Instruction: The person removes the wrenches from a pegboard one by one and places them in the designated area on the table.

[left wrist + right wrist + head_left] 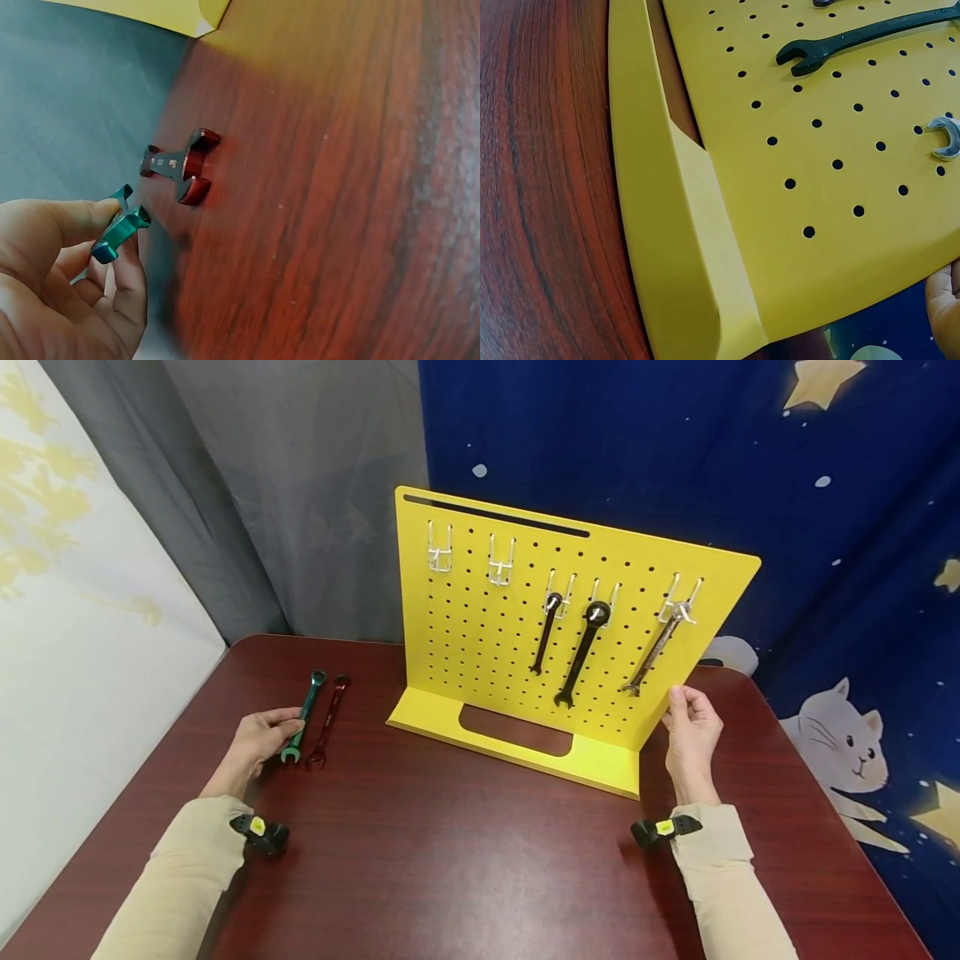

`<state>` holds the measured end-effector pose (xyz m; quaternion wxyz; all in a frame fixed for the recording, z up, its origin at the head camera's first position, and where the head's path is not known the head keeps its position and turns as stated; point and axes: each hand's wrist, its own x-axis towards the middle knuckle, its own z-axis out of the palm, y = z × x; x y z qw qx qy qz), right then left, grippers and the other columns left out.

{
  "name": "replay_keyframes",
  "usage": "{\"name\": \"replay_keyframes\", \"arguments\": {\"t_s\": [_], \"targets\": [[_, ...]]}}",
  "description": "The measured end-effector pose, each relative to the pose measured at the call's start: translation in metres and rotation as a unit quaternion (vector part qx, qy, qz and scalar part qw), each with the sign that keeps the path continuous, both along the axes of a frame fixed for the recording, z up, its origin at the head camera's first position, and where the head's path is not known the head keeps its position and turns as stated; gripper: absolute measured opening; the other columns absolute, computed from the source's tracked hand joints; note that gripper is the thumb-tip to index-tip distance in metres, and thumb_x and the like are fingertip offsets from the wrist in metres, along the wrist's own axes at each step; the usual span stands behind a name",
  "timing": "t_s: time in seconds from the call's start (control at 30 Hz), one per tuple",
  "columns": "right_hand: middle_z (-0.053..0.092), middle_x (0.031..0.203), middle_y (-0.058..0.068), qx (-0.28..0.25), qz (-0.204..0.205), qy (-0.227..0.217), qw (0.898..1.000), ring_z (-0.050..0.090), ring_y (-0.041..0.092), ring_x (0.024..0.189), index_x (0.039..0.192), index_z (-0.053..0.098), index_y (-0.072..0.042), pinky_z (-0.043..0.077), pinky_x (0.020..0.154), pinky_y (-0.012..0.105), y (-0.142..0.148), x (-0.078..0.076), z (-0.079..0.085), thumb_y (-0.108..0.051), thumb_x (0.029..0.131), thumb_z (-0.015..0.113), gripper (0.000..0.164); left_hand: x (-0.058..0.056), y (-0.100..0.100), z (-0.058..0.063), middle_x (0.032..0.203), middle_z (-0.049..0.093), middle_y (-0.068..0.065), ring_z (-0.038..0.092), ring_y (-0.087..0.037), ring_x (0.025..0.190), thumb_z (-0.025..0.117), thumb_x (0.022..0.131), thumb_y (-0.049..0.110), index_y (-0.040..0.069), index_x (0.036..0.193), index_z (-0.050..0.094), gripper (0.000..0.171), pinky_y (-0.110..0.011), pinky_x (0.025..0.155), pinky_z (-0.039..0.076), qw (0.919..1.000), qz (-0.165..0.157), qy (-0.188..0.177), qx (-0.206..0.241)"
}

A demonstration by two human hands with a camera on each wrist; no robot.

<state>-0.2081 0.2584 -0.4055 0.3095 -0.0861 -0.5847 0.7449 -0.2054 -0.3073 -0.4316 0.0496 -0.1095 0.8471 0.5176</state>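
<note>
1. Nearest, the forearms are covered by sleeves (176, 868), and a small camera is worn at each wrist, over the counter (465, 860).
2. The green wrench (310, 697) is pinched between the thumb and fingers of the left hand (262, 737), gripped from its left side. Its open end is left jutting out on the near side of the fingers, its ring end beyond them; whether the counter is touched by it cannot be told.
3. The red wrench (327, 722) is laid on the counter just right of the green one, roughly parallel, apart from the fingers.
4. By the right hand (693, 735) the lower right edge of the board (480, 643) is held, thumb in front, other fingers partly hidden behind.
5. The yellow board is stood upright on its base, through whose cutout the counter is seen.
6. Five white hooks (439, 560) are fixed to it. On the three at right are hung, left to right, a small wrench (546, 635), a large black wrench (580, 656) and a silver wrench (654, 653), ring ends up.
7. Farthest, grey and blue curtains (615, 443) are hung.
</note>
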Motion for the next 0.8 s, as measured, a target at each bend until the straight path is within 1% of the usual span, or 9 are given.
{"name": "replay_keyframes", "arguments": {"t_s": [0.13, 0.3, 0.4, 0.53, 0.6, 0.67, 0.73, 0.8], "targets": [[0.058, 0.069, 0.000, 0.005, -0.001, -0.002, 1.000, 0.049, 0.010, 0.061, 0.093, 0.063, 0.006, 0.046, 0.057, 0.019, -0.0002, 0.0000, 0.0004, -0.015, 0.088, 0.064, 0.021, 0.0001, -0.0006, -0.0019, 0.084, 0.064, 0.013, 0.052, 0.004, 0.069, 0.052, 0.096, 0.018, -0.007, 0.131, 0.049, 0.043, -0.018, 0.060, 0.047, 0.9998, 0.004, 0.003, -0.021], [0.059, 0.070, 0.000, 0.002, 0.003, -0.006, 1.000, 0.051, 0.011, 0.063, 0.092, 0.063, 0.005, 0.047, 0.058, 0.018, 0.0003, -0.0003, 0.0011, -0.016, 0.088, 0.064, 0.021, -0.0003, -0.0012, -0.0040, 0.085, 0.066, 0.011, 0.050, 0.000, 0.071, 0.054, 0.096, 0.021, -0.003, 0.129, 0.053, 0.041, -0.021, 0.060, 0.042, 0.9983, 0.013, 0.000, -0.057], [0.060, 0.071, 0.000, -0.002, 0.005, -0.004, 1.000, 0.052, 0.011, 0.064, 0.092, 0.063, 0.005, 0.048, 0.059, 0.018, 0.0003, -0.0006, 0.0013, -0.015, 0.088, 0.065, 0.021, -0.0014, -0.0011, -0.0054, 0.088, 0.069, 0.006, 0.049, 0.001, 0.073, 0.055, 0.095, 0.022, -0.002, 0.127, 0.055, 0.040, -0.021, 0.061, 0.041, 0.9967, 0.018, 0.003, -0.079], [0.061, 0.072, 0.000, -0.002, 0.006, 0.001, 1.000, 0.054, 0.011, 0.066, 0.092, 0.064, 0.003, 0.051, 0.062, 0.017, 0.0001, -0.0008, 0.0015, -0.016, 0.087, 0.065, 0.020, -0.0024, 0.0006, -0.0063, 0.095, 0.072, -0.008, 0.048, 0.007, 0.071, 0.056, 0.094, 0.019, -0.003, 0.124, 0.058, 0.037, -0.019, 0.061, 0.041, 0.9941, 0.018, 0.020, -0.105], [0.062, 0.073, 0.000, -0.001, 0.006, 0.002, 1.000, 0.054, 0.010, 0.067, 0.092, 0.065, 0.001, 0.051, 0.063, 0.017, -0.0001, -0.0005, 0.0015, -0.016, 0.087, 0.066, 0.018, -0.0027, 0.0018, -0.0064, 0.100, 0.071, -0.014, 0.048, 0.010, 0.069, 0.056, 0.094, 0.017, -0.004, 0.122, 0.059, 0.036, -0.017, 0.060, 0.042, 0.9925, 0.017, 0.028, -0.118], [0.062, 0.073, 0.000, -0.003, 0.006, 0.001, 1.000, 0.054, 0.011, 0.067, 0.091, 0.065, 0.000, 0.051, 0.063, 0.017, -0.0002, -0.0001, 0.0013, -0.016, 0.087, 0.065, 0.017, -0.0028, 0.0031, -0.0065, 0.104, 0.069, -0.018, 0.048, 0.011, 0.068, 0.057, 0.093, 0.017, -0.004, 0.121, 0.060, 0.035, -0.017, 0.059, 0.043, 0.9908, 0.017, 0.032, -0.130], [0.062, 0.073, 0.000, -0.006, 0.006, 0.000, 1.000, 0.055, 0.011, 0.067, 0.091, 0.065, 0.000, 0.051, 0.063, 0.018, -0.0002, 0.0002, 0.0009, -0.015, 0.087, 0.065, 0.015, -0.0029, 0.0042, -0.0066, 0.105, 0.068, -0.019, 0.049, 0.009, 0.068, 0.058, 0.093, 0.017, -0.004, 0.120, 0.061, 0.035, -0.018, 0.059, 0.043, 0.9887, 0.019, 0.033, -0.145], [0.062, 0.073, 0.000, -0.009, 0.006, -0.001, 1.000, 0.055, 0.011, 0.067, 0.090, 0.065, 0.000, 0.051, 0.063, 0.018, -0.0002, 0.0003, 0.0005, -0.014, 0.088, 0.064, 0.013, -0.0028, 0.0050, -0.0066, 0.104, 0.069, -0.019, 0.052, 0.003, 0.071, 0.059, 0.092, 0.018, -0.003, 0.117, 0.062, 0.033, -0.021, 0.060, 0.042, 0.9860, 0.021, 0.035, -0.162]]}}
